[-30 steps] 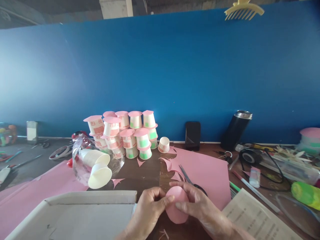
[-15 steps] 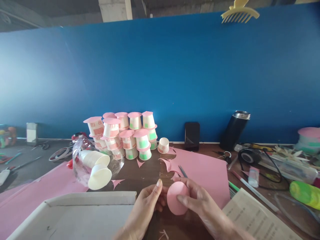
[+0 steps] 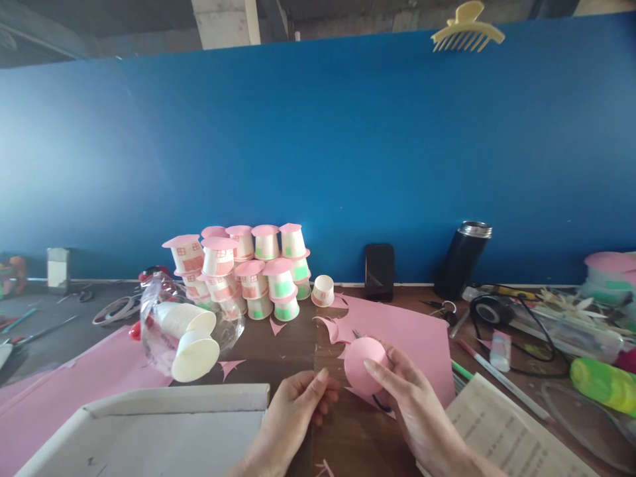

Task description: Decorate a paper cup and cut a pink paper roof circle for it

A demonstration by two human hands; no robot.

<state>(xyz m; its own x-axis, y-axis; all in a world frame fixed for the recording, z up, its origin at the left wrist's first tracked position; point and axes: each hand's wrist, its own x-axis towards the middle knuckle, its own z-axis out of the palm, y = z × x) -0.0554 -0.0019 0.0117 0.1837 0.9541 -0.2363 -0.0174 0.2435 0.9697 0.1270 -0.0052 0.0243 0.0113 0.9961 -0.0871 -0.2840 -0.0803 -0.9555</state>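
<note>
Pinched between the thumb and fingers of my right hand (image 3: 417, 397) is a round pink paper disc (image 3: 365, 364), tilted above the table. My left hand (image 3: 298, 414) hovers just left of it, fingers loosely curled and apart, with nothing seen in them. Scissors (image 3: 381, 403) lie partly hidden behind the disc, a blade tip and part of a dark handle showing. Beyond them spreads a cut pink paper sheet (image 3: 407, 324). Stacked paper cups (image 3: 253, 288) with pink paper tops and drawn windows stand toward the blue panel.
Plain cups (image 3: 196, 354) lie in a clear plastic bag at left, behind a white box lid (image 3: 163, 401). A single cup (image 3: 323, 291), a phone (image 3: 379, 273) and a black flask (image 3: 462, 262) line the panel. A printed paper (image 3: 501, 430) sits right.
My right hand has moved the pink disc up and to the right, away from my left hand. The left hand stays almost where it was, apart from the disc.
</note>
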